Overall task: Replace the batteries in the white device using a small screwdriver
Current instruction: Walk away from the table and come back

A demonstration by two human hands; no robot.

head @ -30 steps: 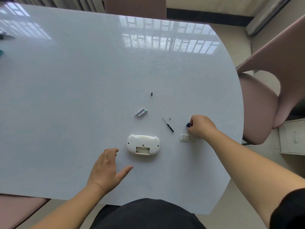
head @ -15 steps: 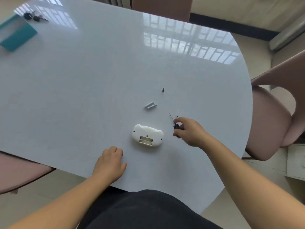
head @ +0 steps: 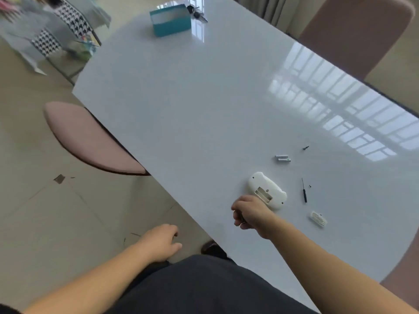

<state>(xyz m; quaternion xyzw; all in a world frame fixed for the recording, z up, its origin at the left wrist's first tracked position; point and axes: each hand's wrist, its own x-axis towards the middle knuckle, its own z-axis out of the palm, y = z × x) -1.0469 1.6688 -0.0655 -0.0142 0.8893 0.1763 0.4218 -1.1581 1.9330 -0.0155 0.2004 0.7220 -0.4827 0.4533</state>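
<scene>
A teal box [head: 170,21] is seen near the far left corner of the white desk [head: 204,109], with a bunch of keys [head: 197,13] just beside it; what the box contains cannot be told. The white device [head: 267,190] lies face down near the desk's near edge, its battery compartment [head: 263,194] uncovered and seen without batteries. 2 batteries [head: 282,158] lie side by side farther in from the device, and a small dark bit [head: 305,148] lies beyond them. The small screwdriver [head: 303,193] lies on the desk just right of the device, with a tiny screw [head: 310,186] beside it. The white compartment cover [head: 318,218] lies nearer the right edge. The right hand [head: 250,211] is held at the near end of the device, its fingers [head: 238,219] curled round something dark that cannot be identified. The left hand [head: 159,242] is held off the desk's near edge above the floor, fingers loosely curled and holding nothing.
</scene>
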